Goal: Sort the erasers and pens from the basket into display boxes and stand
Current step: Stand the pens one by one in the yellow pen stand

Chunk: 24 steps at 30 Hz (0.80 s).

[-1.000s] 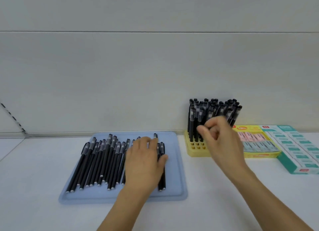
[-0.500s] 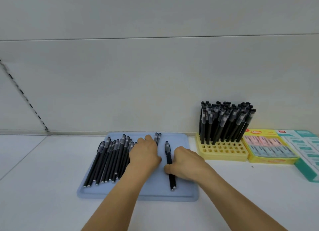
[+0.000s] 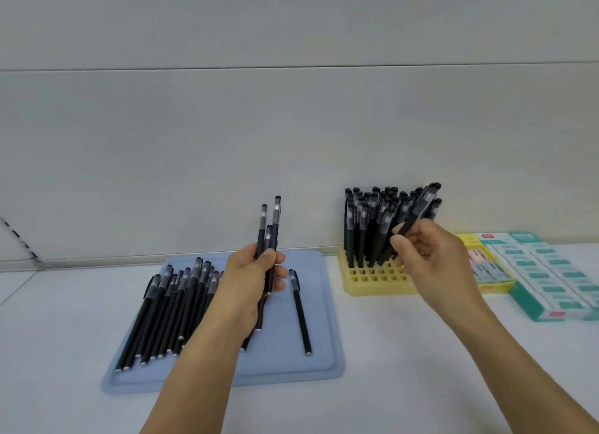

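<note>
My left hand [image 3: 251, 281] grips a small bunch of black pens [image 3: 269, 229] upright above the blue tray [image 3: 324, 336]. My right hand [image 3: 431, 258] pinches a single black pen [image 3: 418, 210], tilted, over the yellow pen stand [image 3: 372, 281]. Several black pens stand in the back rows of that stand [image 3: 372, 219]; its front holes are open. On the tray a row of several black pens [image 3: 168, 310] lies at the left and one lone pen [image 3: 300, 313] lies at the right.
A yellow display box of erasers [image 3: 496, 286] sits right of the stand. A teal display box of erasers [image 3: 557, 281] lies at the far right. All rest on a white counter against a grey wall.
Both hands rose off the tray. My left hand lifted a bunch of pens; my right hand carried one pen over to the stand. One pen stayed lying on the tray's right side.
</note>
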Tool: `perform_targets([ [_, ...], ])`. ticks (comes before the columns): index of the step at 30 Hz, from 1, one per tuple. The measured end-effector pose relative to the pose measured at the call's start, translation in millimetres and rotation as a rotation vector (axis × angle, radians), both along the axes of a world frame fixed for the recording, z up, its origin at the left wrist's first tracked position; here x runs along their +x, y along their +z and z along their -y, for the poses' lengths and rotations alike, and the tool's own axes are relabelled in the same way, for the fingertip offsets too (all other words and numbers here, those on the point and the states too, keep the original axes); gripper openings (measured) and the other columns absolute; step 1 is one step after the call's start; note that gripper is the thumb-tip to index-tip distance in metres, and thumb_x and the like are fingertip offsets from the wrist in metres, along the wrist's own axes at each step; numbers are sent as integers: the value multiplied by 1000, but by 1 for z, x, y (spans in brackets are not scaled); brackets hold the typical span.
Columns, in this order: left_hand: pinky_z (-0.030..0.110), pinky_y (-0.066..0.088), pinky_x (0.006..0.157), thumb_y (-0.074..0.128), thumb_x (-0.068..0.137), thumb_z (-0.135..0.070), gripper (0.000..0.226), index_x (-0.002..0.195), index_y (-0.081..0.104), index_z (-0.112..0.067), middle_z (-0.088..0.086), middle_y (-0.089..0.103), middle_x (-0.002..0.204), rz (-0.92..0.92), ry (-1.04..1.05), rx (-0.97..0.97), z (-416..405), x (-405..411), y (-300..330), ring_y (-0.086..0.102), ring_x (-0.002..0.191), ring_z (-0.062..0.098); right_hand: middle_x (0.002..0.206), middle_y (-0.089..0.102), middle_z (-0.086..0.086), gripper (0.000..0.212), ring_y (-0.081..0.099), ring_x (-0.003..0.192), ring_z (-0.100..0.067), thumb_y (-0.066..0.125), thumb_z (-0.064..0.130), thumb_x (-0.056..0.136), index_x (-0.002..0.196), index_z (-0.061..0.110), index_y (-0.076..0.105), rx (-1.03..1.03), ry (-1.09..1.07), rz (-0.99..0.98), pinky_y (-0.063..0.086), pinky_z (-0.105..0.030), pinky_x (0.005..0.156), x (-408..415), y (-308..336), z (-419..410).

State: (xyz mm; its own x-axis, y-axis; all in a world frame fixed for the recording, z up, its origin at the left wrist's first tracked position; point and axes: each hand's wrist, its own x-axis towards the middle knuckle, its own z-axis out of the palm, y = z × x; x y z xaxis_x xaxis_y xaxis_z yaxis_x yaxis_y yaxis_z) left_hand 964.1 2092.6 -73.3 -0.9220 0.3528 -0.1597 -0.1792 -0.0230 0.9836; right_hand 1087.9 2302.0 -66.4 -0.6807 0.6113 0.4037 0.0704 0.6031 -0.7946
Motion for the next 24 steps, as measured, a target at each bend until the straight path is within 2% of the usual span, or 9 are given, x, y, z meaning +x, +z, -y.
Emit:
perform_targets([
  [3,22,50,53,43,102,-7,20,99,63,-8,2,66,81,32,19,142,-14,12,4,62,64,13,72,65,0,11,66,71,-20,62,20,91,81,15,60,75,-84,35,54,-38,65,-3,-3,-16],
  [9,24,53,59,41,103,-7,22,104,63,-6,3,68,84,9,-15,152,-33,31,3,65,65,11,71,65,3,14,64,71,-17,64,19,91,78,15,59,144,-83,152,52,-34,65,-18,-18,-21],
  [13,22,54,59,41,103,-6,21,107,62,-5,4,68,85,7,-35,159,-34,35,3,65,64,11,69,62,8,17,61,68,-15,64,20,90,74,19,57,171,-80,230,54,-39,66,-23,-27,-19],
  [19,22,54,60,42,103,-7,22,105,63,-4,5,70,87,10,-79,166,-32,38,1,68,70,13,78,62,6,15,60,75,-15,68,29,87,88,19,57,182,-112,331,49,-33,64,-22,-24,-14],
  [22,22,52,61,43,102,-9,22,106,64,-5,3,72,87,-3,-124,179,-33,41,1,69,75,15,76,57,6,17,54,71,-10,67,28,88,92,19,53,137,-136,168,49,-37,65,-10,-18,-5],
  [24,22,52,63,44,102,-10,21,107,64,-7,4,72,89,-18,-170,179,-37,45,3,69,77,16,72,60,6,9,55,68,-6,64,26,90,85,21,59,78,-18,43,47,-27,63,-5,-8,9],
])
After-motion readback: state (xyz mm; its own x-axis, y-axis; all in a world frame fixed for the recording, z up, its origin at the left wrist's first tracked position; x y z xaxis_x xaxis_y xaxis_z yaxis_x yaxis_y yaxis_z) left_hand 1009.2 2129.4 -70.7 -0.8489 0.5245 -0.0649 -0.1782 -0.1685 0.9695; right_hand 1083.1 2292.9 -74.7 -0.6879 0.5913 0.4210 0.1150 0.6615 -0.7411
